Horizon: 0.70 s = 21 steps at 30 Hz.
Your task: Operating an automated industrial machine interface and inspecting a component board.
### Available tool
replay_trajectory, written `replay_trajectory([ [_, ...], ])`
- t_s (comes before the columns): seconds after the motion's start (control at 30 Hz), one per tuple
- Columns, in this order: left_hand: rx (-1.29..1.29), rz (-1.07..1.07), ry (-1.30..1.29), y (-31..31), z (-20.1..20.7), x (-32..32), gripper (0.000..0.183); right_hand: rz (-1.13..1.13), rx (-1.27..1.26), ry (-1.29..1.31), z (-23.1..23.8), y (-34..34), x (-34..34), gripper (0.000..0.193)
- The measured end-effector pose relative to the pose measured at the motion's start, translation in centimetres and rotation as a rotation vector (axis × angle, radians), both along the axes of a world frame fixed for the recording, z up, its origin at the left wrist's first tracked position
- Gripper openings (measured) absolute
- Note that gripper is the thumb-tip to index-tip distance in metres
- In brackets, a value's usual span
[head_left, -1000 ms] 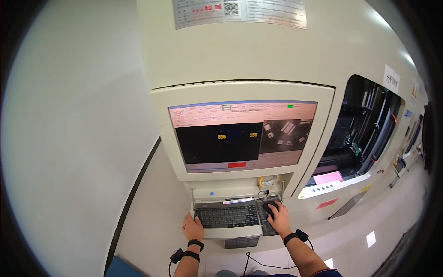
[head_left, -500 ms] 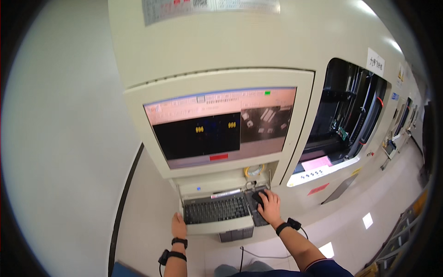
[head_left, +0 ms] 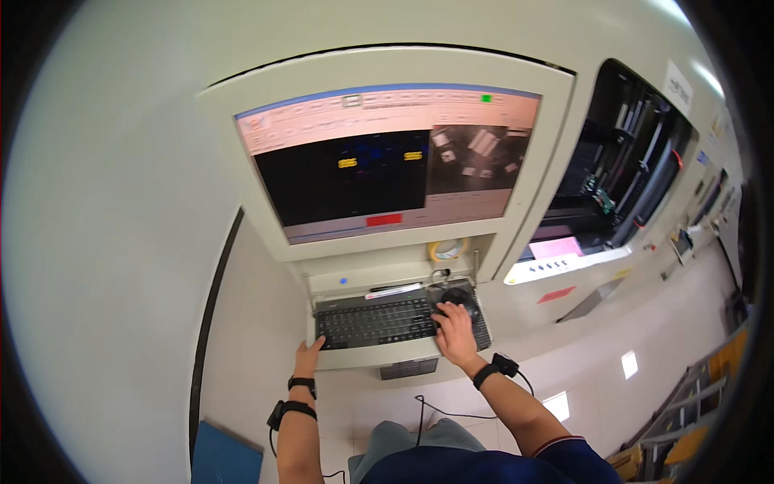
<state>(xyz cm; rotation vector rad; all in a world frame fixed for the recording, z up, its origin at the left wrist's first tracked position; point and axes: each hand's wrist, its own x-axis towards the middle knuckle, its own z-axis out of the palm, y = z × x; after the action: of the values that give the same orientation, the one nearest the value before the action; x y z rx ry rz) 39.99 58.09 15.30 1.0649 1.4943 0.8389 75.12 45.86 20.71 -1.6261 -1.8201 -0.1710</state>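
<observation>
My left hand (head_left: 307, 355) is at the left front corner of the pale keyboard tray (head_left: 379, 355), its thumb over the tray's edge by the corner of the black keyboard (head_left: 377, 324). The other fingers wrap around the tray's side and are partly hidden. My right hand (head_left: 457, 332) is open above the keyboard's right end, fingers reaching forward. Just past its fingertips lies a black mouse (head_left: 458, 300), on a dark surface beside the keyboard. Above the tray, a monitor (head_left: 391, 165) set in the machine's cream panel displays a black window, a grey camera picture and a red block.
A roll of yellow tape (head_left: 446, 250) sits in the recess under the monitor, and a pen (head_left: 393, 290) lies behind the keyboard. To the right, a dark machine window (head_left: 621, 161) shows a green circuit board inside. A blue panel (head_left: 226, 452) stands at lower left.
My right hand has come off the mouse and shifted left toward the keyboard. My left thumb reaches further over the keyboard's corner. The view has tilted lower, and the monitor appears higher.
</observation>
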Motion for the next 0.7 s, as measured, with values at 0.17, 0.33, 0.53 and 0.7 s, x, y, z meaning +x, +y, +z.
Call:
replay_trajectory([
  [0.17, -0.016, 0.160, 0.135, -0.3, 0.4, 1.2, 0.064, 0.113, -0.044, -0.073, 0.1, -0.2, 0.5, 0.036],
  [0.33, 0.048, -0.030, 0.045, -0.5, -0.1, -0.5, 0.068, 0.216, -0.113, -0.205, 1.6, -0.9, 0.1, 0.034],
  [0.53, -0.202, 0.087, 0.125, -0.2, -0.2, -0.6, 0.092, 0.236, -0.159, -0.225, 1.5, -1.1, -0.2, 0.036],
  [0.7, -0.208, 0.170, 0.120, 0.1, -1.0, -0.5, 0.081, 0.231, -0.171, -0.252, 1.5, -1.2, 0.0, 0.036],
])
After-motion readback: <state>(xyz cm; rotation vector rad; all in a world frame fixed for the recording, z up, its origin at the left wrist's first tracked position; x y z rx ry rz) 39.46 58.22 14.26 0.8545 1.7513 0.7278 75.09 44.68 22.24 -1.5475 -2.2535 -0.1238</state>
